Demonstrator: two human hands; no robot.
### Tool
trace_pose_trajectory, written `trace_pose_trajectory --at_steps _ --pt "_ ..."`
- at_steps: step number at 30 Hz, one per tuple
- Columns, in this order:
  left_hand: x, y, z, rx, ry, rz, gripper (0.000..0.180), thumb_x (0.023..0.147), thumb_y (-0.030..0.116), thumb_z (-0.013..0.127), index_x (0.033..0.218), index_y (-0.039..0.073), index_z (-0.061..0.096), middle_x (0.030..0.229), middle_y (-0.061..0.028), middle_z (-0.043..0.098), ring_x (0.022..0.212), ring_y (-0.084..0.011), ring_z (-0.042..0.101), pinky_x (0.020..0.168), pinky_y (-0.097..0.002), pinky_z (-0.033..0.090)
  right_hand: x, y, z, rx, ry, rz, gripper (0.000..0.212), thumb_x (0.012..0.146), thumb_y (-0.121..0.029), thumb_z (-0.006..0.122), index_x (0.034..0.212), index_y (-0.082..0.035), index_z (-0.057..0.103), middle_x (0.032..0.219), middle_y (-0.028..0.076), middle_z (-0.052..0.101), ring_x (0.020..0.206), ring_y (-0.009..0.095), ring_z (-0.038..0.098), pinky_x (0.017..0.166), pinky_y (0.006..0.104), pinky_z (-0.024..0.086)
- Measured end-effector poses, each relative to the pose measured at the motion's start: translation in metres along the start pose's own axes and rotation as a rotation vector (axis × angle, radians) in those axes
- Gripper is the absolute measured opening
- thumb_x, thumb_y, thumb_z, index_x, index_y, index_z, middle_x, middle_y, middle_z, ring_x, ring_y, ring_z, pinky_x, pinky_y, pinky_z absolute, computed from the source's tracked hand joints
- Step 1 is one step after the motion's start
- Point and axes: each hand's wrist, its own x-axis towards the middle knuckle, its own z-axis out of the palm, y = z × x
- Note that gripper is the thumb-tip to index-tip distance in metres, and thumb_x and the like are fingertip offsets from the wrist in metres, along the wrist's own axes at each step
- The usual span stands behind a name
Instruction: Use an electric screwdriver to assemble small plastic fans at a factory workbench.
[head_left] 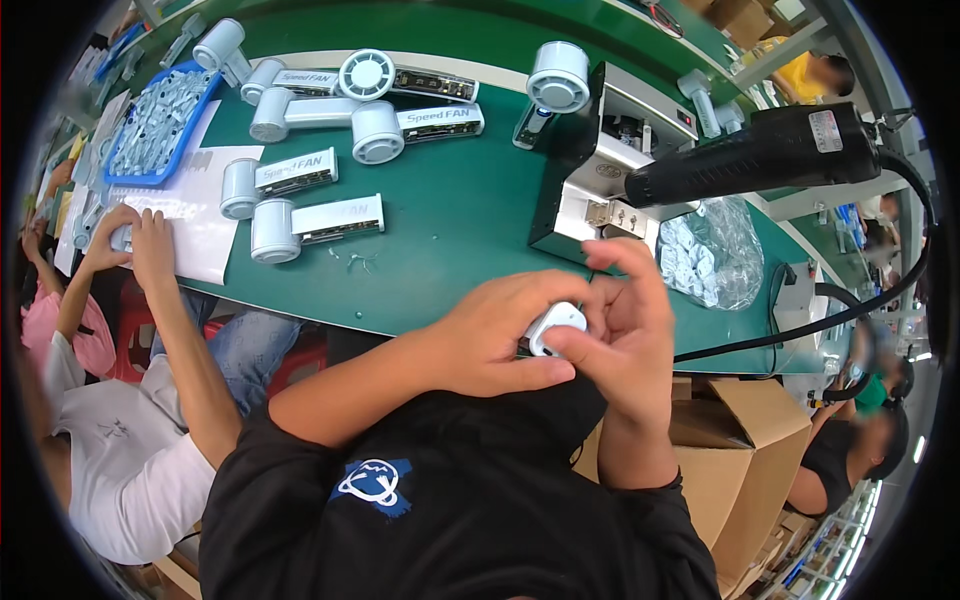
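Both my hands meet over the table's front edge around a pale plastic part point(557, 326) with a rounded end. My left hand point(485, 335) is wrapped round it from the left and hides most of it. From the right, the thumb of my right hand point(635, 345) presses on its end, with that hand's upper fingers raised and bent. Beyond my hands stands a silver and black screw feeder point(590, 190). A black electric screwdriver point(750, 155) hangs over the right of the feeder. One pale handheld fan point(557, 80) stands left of the feeder's back.
Several open-sided handheld fans point(318, 220) lie on the green table point(440, 230). A blue tray point(212, 95) of small parts sits far left, near a co-worker's hands point(140, 245). Right are a clear bag point(735, 250) of pale parts, a black cable point(800, 332) and a cardboard box point(715, 480).
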Motion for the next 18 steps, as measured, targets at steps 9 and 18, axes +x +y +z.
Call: trace_pose_trajectory --at_steps 9,18 --pt "0.003 -0.021 0.009 0.028 0.135 0.034 0.064 0.087 0.054 0.057 0.123 0.003 0.041 0.095 -0.0093 0.05 0.081 -0.0191 0.05 0.071 -0.0309 0.041 0.101 -0.004 -0.042 0.464 0.268 -0.389 0.055 0.081 -0.007 0.063 0.13 0.004 0.038 0.091 0.013 0.062 0.084 0.023 0.061 0.082 0.0313 0.047" --pt "0.006 -0.021 0.013 0.133 0.167 0.07 0.06 0.086 0.053 0.056 0.117 0.003 0.045 0.092 -0.0148 0.055 0.076 -0.0325 0.055 0.067 -0.0367 0.045 0.081 -0.002 -0.054 0.472 0.278 -0.39 0.042 0.083 -0.007 0.062 0.118 0.006 0.044 0.065 0.011 0.055 0.052 0.019 0.055 0.052 0.0324 0.049"
